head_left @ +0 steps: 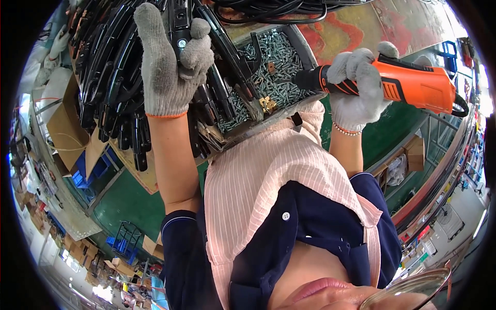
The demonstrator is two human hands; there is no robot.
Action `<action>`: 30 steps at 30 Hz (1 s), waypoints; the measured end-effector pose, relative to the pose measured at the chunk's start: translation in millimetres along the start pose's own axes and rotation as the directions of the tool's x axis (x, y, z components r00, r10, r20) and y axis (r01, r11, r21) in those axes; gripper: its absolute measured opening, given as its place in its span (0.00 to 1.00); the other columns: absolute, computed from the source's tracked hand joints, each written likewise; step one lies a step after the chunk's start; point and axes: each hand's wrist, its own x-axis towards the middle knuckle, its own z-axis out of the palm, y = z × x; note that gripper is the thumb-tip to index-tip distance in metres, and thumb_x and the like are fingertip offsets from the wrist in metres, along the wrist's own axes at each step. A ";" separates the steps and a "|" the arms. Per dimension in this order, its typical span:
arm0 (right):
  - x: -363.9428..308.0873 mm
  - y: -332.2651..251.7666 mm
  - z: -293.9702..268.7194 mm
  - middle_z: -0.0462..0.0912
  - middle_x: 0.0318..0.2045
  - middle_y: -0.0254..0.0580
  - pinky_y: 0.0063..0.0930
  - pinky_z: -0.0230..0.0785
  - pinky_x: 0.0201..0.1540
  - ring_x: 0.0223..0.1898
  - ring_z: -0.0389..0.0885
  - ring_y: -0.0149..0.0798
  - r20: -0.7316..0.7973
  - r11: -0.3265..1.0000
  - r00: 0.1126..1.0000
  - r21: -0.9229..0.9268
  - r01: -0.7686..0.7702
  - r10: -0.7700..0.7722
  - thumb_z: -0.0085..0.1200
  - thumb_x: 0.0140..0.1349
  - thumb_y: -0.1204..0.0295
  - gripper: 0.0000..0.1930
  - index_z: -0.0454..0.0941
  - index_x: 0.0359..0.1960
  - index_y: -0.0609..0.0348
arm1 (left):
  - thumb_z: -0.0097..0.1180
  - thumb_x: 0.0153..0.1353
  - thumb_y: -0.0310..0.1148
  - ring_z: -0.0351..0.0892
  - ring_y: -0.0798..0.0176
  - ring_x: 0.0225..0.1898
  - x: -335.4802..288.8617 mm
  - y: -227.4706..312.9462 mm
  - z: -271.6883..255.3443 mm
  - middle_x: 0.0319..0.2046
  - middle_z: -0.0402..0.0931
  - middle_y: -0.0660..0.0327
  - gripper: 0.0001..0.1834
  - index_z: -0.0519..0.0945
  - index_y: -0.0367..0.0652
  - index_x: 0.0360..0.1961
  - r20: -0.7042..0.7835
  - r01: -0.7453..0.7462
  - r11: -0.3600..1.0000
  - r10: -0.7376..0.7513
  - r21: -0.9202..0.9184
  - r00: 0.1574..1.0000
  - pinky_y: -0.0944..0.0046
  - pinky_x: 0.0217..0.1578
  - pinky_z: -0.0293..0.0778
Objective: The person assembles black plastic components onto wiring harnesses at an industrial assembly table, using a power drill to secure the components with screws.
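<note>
My left hand [168, 72], in a grey-white knit glove with an orange cuff edge, holds a black part [181, 15] between its thumb and fingers. A silver screw head [181, 44] shows on that part. In my right hand [359, 82], also gloved, is an orange and black power screwdriver [413, 85], its black nose pointing left. That nose is near the right rim of a grey tray [305, 46] full of small silver screws [279, 57]. A few brass-coloured pieces [268, 104] lie among the screws. The fingers of my right hand wrap round the tool.
Many long black parts [111, 67] are heaped on the left side of the bench, some overlapping the tray. Black cables [279, 13] lie coiled at the far edge. The worn bench top [356, 26] extends right. Cardboard boxes [67, 124] stand at the left.
</note>
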 end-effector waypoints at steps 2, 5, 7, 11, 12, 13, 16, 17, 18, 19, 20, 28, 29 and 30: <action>-1.3 3.0 -3.1 0.76 0.24 0.46 0.39 0.76 0.23 0.21 0.77 0.43 -0.035 1.000 0.999 -0.019 -0.009 0.009 0.51 0.56 0.86 0.24 0.63 0.56 0.66 | 0.40 0.59 0.73 0.49 0.76 0.11 -1.5 0.6 4.2 0.11 0.55 0.71 0.47 0.75 0.29 0.39 -0.015 -0.025 0.999 0.026 0.037 1.000 0.74 0.12 0.47; -4.4 1.8 1.4 0.72 0.22 0.43 0.34 0.70 0.22 0.20 0.72 0.40 -0.110 0.989 0.994 -0.142 -0.040 0.024 0.51 0.57 0.82 0.23 0.63 0.55 0.62 | 0.40 0.59 0.74 0.49 0.77 0.10 0.7 1.8 -3.9 0.10 0.55 0.71 0.47 0.74 0.29 0.38 0.087 0.041 0.999 -0.041 0.002 0.995 0.74 0.11 0.46; -5.4 -0.3 2.4 0.68 0.21 0.40 0.30 0.65 0.22 0.19 0.67 0.36 -0.149 0.968 0.988 -0.243 -0.064 0.028 0.51 0.57 0.79 0.22 0.64 0.55 0.58 | 0.40 0.59 0.74 0.49 0.77 0.10 -0.1 1.7 -3.2 0.10 0.55 0.71 0.46 0.74 0.30 0.38 0.072 0.028 0.999 -0.029 0.015 0.997 0.74 0.11 0.46; -4.6 -6.5 -13.0 0.73 0.23 0.44 0.33 0.70 0.22 0.19 0.71 0.39 -0.137 0.986 0.990 -0.169 0.014 -0.037 0.51 0.55 0.82 0.23 0.64 0.54 0.62 | 0.42 0.59 0.73 0.49 0.77 0.10 -1.0 0.6 1.3 0.10 0.55 0.71 0.46 0.74 0.30 0.37 0.057 -0.025 0.999 0.022 0.046 0.998 0.74 0.12 0.46; -3.5 -7.9 -16.5 0.77 0.24 0.48 0.38 0.75 0.22 0.19 0.76 0.42 -0.140 0.995 0.989 -0.086 0.045 -0.057 0.51 0.53 0.84 0.24 0.63 0.53 0.66 | 0.43 0.56 0.75 0.53 0.75 0.10 1.4 2.0 -4.2 0.10 0.61 0.68 0.45 0.77 0.33 0.33 0.090 -0.016 0.998 0.010 0.065 0.996 0.74 0.12 0.50; -1.8 -9.2 -17.9 0.77 0.24 0.48 0.38 0.75 0.22 0.19 0.76 0.42 -0.140 0.994 0.988 -0.093 0.049 -0.061 0.51 0.53 0.84 0.24 0.63 0.53 0.66 | 0.45 0.57 0.74 0.56 0.75 0.10 1.2 2.7 -6.6 0.12 0.63 0.67 0.43 0.77 0.34 0.34 0.105 0.008 1.000 -0.008 0.008 0.994 0.74 0.12 0.52; 2.3 -11.9 -19.0 0.78 0.25 0.49 0.38 0.75 0.22 0.19 0.76 0.42 -0.098 0.988 0.989 -0.121 0.098 -0.110 0.51 0.53 0.85 0.24 0.63 0.53 0.66 | 0.48 0.58 0.71 0.60 0.73 0.11 2.8 0.3 -14.7 0.15 0.67 0.65 0.40 0.77 0.36 0.36 0.133 0.028 0.997 -0.018 -0.073 0.991 0.74 0.13 0.57; 3.2 -11.7 -17.7 0.78 0.25 0.49 0.38 0.75 0.22 0.19 0.76 0.42 -0.131 0.986 0.983 -0.123 0.113 -0.129 0.51 0.53 0.84 0.24 0.62 0.53 0.67 | 0.49 0.59 0.69 0.62 0.73 0.12 2.8 -0.5 -16.4 0.17 0.69 0.64 0.38 0.77 0.36 0.38 0.112 0.042 0.994 -0.030 -0.105 0.993 0.74 0.13 0.59; 4.5 -12.5 -17.4 0.78 0.25 0.49 0.39 0.75 0.22 0.19 0.76 0.42 -0.166 0.983 0.974 -0.125 0.132 -0.152 0.52 0.54 0.84 0.24 0.62 0.54 0.67 | 0.51 0.59 0.68 0.64 0.72 0.12 3.2 -0.3 -15.8 0.18 0.70 0.63 0.37 0.77 0.37 0.39 0.093 0.054 0.990 -0.042 -0.134 0.995 0.74 0.14 0.61; 5.3 -13.4 -19.8 0.78 0.25 0.49 0.39 0.75 0.22 0.19 0.76 0.42 -0.165 0.982 0.974 -0.128 0.135 -0.156 0.52 0.54 0.84 0.24 0.62 0.54 0.67 | 0.51 0.59 0.68 0.64 0.72 0.12 3.1 -0.3 -13.9 0.18 0.70 0.63 0.37 0.77 0.37 0.39 0.098 0.055 0.989 -0.042 -0.135 0.994 0.74 0.14 0.61; 5.8 -14.3 -23.5 0.78 0.26 0.49 0.39 0.75 0.22 0.20 0.76 0.42 -0.158 0.977 0.973 -0.155 0.144 -0.168 0.52 0.54 0.84 0.24 0.62 0.54 0.67 | 0.52 0.59 0.67 0.64 0.72 0.13 2.9 -0.3 -11.7 0.19 0.71 0.62 0.37 0.77 0.37 0.40 0.076 0.046 0.990 -0.036 -0.130 0.996 0.74 0.14 0.61; 5.2 -12.0 -18.1 0.74 0.25 0.42 0.32 0.70 0.27 0.22 0.71 0.35 -0.179 0.954 0.972 -0.286 0.095 -0.150 0.52 0.58 0.82 0.20 0.67 0.52 0.58 | 0.51 0.58 0.68 0.66 0.72 0.14 8.3 -1.1 -23.7 0.20 0.73 0.62 0.37 0.78 0.38 0.39 0.284 0.154 0.976 -0.105 -0.154 0.953 0.74 0.14 0.63; 5.4 -12.1 -16.2 0.75 0.25 0.42 0.32 0.70 0.27 0.21 0.71 0.35 -0.189 0.951 0.968 -0.293 0.103 -0.163 0.53 0.57 0.82 0.20 0.67 0.52 0.59 | 0.51 0.59 0.68 0.66 0.72 0.14 6.5 -1.2 -20.4 0.20 0.73 0.61 0.37 0.79 0.38 0.38 0.217 0.114 0.983 -0.081 -0.142 0.973 0.73 0.14 0.64; 5.8 -12.7 -15.0 0.75 0.24 0.42 0.32 0.71 0.26 0.20 0.71 0.36 -0.199 0.947 0.964 -0.300 0.112 -0.177 0.53 0.56 0.83 0.20 0.67 0.51 0.60 | 0.51 0.59 0.68 0.66 0.72 0.14 5.3 -1.1 -18.0 0.21 0.74 0.61 0.37 0.79 0.38 0.38 0.150 0.074 0.989 -0.055 -0.128 0.987 0.73 0.14 0.64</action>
